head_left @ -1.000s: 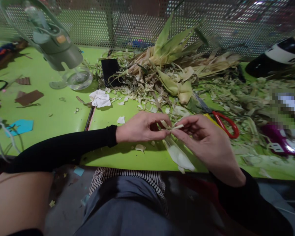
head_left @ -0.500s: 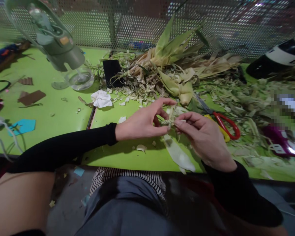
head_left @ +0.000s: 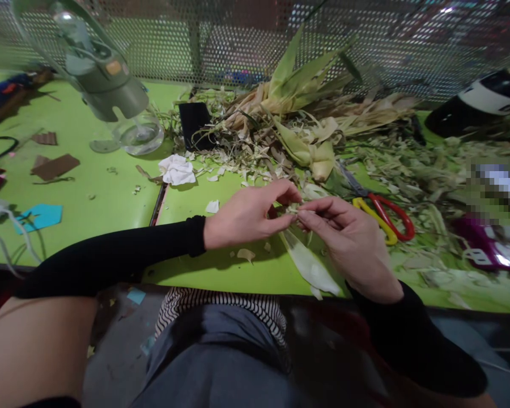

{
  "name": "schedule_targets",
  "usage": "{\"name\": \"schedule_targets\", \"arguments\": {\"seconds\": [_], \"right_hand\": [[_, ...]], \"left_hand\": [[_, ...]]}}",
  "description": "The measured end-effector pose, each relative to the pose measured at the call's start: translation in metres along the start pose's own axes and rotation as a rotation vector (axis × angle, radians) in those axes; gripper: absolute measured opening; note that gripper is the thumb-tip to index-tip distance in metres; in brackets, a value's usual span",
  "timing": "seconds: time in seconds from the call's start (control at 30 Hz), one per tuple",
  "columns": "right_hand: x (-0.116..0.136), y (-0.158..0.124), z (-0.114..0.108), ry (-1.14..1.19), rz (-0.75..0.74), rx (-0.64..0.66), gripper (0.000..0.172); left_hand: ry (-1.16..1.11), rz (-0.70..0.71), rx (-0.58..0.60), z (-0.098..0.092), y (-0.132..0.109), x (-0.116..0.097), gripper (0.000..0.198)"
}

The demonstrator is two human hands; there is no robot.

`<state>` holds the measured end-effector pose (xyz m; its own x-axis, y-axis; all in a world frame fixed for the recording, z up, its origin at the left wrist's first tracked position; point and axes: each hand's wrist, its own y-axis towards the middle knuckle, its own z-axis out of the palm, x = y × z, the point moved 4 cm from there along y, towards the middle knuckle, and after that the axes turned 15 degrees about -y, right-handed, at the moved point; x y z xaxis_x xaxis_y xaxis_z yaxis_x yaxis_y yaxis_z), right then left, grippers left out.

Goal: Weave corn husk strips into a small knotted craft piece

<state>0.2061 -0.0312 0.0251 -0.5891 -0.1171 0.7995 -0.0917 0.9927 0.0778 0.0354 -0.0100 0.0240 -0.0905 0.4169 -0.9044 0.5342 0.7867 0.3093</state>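
My left hand point(head_left: 253, 218) and my right hand point(head_left: 352, 243) meet above the green table point(head_left: 199, 272). Between their fingertips is a small piece of corn husk strips point(head_left: 294, 209), mostly covered by the fingers. My left thumb and fingers curl round its left side. On the right, my thumb and forefinger pinch it. Below the hands lies a pale, flat corn husk point(head_left: 312, 263). Scissors point(head_left: 386, 214) with one red and one yellow handle rest just beyond my right hand. Behind them is a heap of green and dried husks point(head_left: 306, 148).
A clear bottle with a green top point(head_left: 114, 99) stands at the back left. White crumpled tissue point(head_left: 177, 170) and a black box point(head_left: 195, 126) sit nearer the middle. Husk scraps point(head_left: 408, 170), a purple object point(head_left: 488, 243) and a dark bottle point(head_left: 471, 105) occupy the right. A perforated screen point(head_left: 153, 45) borders the back.
My left fingers have lowered and closed in on the husk piece. My right hand has shifted slightly left, and strips that stood up between the hands are now more hidden.
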Motion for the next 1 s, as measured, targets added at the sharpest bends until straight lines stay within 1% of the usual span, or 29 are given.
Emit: {"name": "schedule_targets", "arguments": {"seconds": [0.3,0.53,0.73,0.87,0.93,1.0], "right_hand": [[-0.005,-0.003,0.002,0.027,0.002,-0.037,0.019],[-0.006,-0.004,0.006,0.040,0.020,-0.055,0.020],[-0.015,-0.005,0.010,0.150,0.074,0.001,0.021],[-0.004,-0.007,0.005,-0.018,0.027,0.023,0.014],[0.003,-0.007,0.002,-0.106,-0.005,0.015,0.012],[0.006,-0.006,0.000,-0.148,-0.015,0.029,0.011]], "left_hand": [[-0.017,-0.028,0.012,0.002,0.000,0.000,0.018],[-0.030,-0.024,-0.005,0.002,-0.001,0.001,0.016],[-0.059,-0.037,-0.005,0.003,-0.003,0.001,0.016],[-0.023,-0.055,0.019,0.006,-0.005,0.002,0.017],[0.037,-0.059,0.034,0.007,-0.006,0.002,0.018],[0.115,-0.044,0.049,0.009,-0.006,0.000,0.018]]}}
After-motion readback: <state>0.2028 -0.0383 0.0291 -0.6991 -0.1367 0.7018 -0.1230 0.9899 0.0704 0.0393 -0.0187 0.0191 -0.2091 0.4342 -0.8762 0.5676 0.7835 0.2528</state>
